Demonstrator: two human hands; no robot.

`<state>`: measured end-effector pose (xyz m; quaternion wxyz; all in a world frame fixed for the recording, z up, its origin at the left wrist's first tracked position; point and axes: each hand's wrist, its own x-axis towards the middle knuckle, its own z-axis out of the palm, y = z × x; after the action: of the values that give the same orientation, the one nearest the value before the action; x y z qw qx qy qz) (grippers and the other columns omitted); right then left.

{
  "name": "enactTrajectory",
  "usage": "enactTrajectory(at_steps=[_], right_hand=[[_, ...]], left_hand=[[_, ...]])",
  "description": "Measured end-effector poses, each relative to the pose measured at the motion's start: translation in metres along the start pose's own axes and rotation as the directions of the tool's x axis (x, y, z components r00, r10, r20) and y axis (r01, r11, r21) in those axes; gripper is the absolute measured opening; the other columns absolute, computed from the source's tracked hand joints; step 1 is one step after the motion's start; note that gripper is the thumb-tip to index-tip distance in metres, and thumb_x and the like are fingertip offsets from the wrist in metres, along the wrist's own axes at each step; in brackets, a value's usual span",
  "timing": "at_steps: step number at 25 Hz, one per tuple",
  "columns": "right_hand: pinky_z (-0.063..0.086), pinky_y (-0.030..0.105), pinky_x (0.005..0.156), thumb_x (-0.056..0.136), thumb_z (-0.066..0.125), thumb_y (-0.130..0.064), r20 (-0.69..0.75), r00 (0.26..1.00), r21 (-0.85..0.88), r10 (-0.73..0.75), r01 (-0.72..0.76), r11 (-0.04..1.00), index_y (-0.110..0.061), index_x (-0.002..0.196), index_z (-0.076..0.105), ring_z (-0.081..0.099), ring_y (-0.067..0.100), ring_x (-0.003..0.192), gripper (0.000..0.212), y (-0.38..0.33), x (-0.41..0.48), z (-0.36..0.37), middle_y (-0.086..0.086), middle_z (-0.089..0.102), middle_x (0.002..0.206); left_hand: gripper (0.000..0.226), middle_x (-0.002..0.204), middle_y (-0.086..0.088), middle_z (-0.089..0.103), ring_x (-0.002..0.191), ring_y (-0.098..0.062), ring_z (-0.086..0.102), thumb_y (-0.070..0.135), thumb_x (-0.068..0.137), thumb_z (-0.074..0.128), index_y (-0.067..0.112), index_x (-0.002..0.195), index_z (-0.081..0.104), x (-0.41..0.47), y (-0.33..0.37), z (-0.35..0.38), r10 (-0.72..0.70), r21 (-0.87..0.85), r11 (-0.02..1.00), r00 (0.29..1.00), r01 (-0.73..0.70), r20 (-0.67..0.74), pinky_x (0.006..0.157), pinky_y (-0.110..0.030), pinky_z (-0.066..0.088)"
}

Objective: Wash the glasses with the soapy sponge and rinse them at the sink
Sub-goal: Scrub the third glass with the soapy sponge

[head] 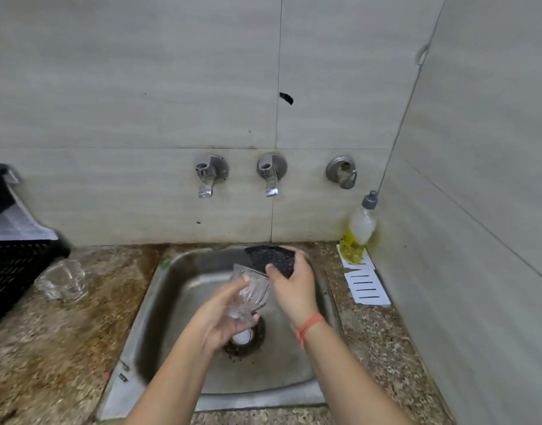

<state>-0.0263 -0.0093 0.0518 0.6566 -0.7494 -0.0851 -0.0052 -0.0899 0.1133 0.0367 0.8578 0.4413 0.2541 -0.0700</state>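
Observation:
Over the steel sink (171,289) my left hand (223,320) grips a clear ribbed glass (251,294), tilted with its mouth up and away from me. My right hand (291,289) holds a dark scrubbing sponge (271,259) just above and to the right of the glass rim, touching or nearly touching it. Two more clear glasses (62,280) stand on the speckled counter to the left of the sink. No water runs from the taps (271,176).
A black crate (9,271) with a paper on top sits at the far left. A bottle of yellow dish liquid (357,231) hangs in the right corner above a white slotted soap tray (366,286). Something small and white lies in the drain (243,337).

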Motion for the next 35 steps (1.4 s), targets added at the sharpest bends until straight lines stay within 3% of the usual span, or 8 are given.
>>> enactTrajectory(at_steps=[9,16,21,24,27,30,32,35], right_hand=[[0.046,0.025,0.077,0.088,0.061,-0.032,0.471,0.881,-0.461,-0.049,0.293,0.838,-0.018,0.107,0.063,0.062,0.014,0.089,0.024,-0.034,-0.015,0.013,-0.002,0.070,0.096],[0.052,0.019,0.078,0.085,0.064,0.001,0.808,0.575,0.009,0.128,-0.229,0.973,-0.022,0.107,0.067,0.064,0.003,0.085,0.032,-0.033,0.005,0.009,-0.005,0.073,0.095],[0.042,0.016,0.082,0.084,0.068,-0.028,0.672,0.652,-0.221,-0.353,0.631,0.744,-0.020,0.106,0.067,0.055,0.002,0.094,0.023,-0.008,-0.007,0.023,-0.008,0.066,0.101],[0.055,0.028,0.076,0.087,0.066,-0.032,0.440,0.895,-0.066,0.066,-0.041,0.997,-0.015,0.088,0.069,0.068,0.010,0.079,0.017,-0.007,-0.002,0.036,0.000,0.073,0.089],[0.053,0.024,0.055,0.090,0.062,-0.034,0.444,0.678,0.156,0.585,-0.702,0.695,-0.008,0.086,0.071,0.071,0.017,0.067,0.027,-0.004,0.007,0.055,0.008,0.074,0.080],[0.047,0.024,0.060,0.091,0.057,-0.035,0.153,0.986,0.012,0.062,-0.064,0.998,-0.010,0.089,0.069,0.066,0.013,0.071,0.028,0.008,-0.007,0.063,0.004,0.073,0.080],[0.046,0.028,0.063,0.091,0.051,-0.042,0.170,0.901,-0.198,-0.399,0.427,0.882,-0.016,0.086,0.066,0.059,0.011,0.069,0.031,0.020,-0.017,0.064,-0.005,0.066,0.075],[0.054,0.035,0.070,0.083,0.049,-0.059,-0.029,0.999,0.008,0.042,-0.041,0.999,-0.016,0.078,0.068,0.067,0.017,0.073,0.048,0.020,-0.006,0.076,0.000,0.071,0.075]], left_hand=[[0.055,0.077,-0.011,0.070,0.055,-0.021,0.064,0.060,0.088,0.050,0.008,0.096,0.065,-0.007,0.011,-0.006,0.178,-0.107,0.967,0.915,-0.230,-0.363,0.047,-0.023,0.047],[0.034,0.061,-0.009,0.069,0.051,-0.019,0.064,0.023,0.095,0.050,0.003,0.073,0.066,-0.010,0.028,0.007,0.333,0.111,0.943,0.866,-0.315,-0.373,0.043,-0.020,0.048],[0.020,0.056,-0.002,0.050,0.046,-0.020,0.047,0.023,0.086,0.048,0.013,0.070,0.053,0.015,0.047,-0.020,-0.091,-0.154,0.987,0.945,0.044,-0.315,0.054,-0.022,0.031],[0.022,0.057,0.002,0.059,0.050,-0.015,0.053,0.013,0.086,0.052,0.014,0.066,0.060,0.018,0.032,-0.012,0.239,0.182,0.968,0.839,-0.170,-0.488,0.050,-0.023,0.039],[0.030,0.061,0.003,0.068,0.058,-0.009,0.061,0.010,0.088,0.051,0.007,0.067,0.071,0.017,0.020,-0.004,0.705,0.560,0.694,0.583,-0.453,-0.403,0.059,-0.025,0.047],[0.019,0.074,-0.004,0.066,0.068,-0.013,0.061,0.009,0.091,0.052,0.003,0.088,0.070,0.025,0.031,-0.013,0.471,0.224,0.880,0.714,-0.418,-0.518,0.057,-0.020,0.049],[0.015,0.073,-0.008,0.066,0.064,-0.020,0.063,0.014,0.090,0.058,0.004,0.090,0.068,0.026,0.038,-0.009,0.105,-0.142,0.975,0.915,-0.172,-0.390,0.051,-0.021,0.050],[0.007,0.071,-0.007,0.063,0.061,-0.019,0.060,0.006,0.086,0.064,0.008,0.079,0.063,0.027,0.030,0.000,0.215,-0.147,0.939,0.866,-0.310,-0.452,0.058,-0.027,0.049]])
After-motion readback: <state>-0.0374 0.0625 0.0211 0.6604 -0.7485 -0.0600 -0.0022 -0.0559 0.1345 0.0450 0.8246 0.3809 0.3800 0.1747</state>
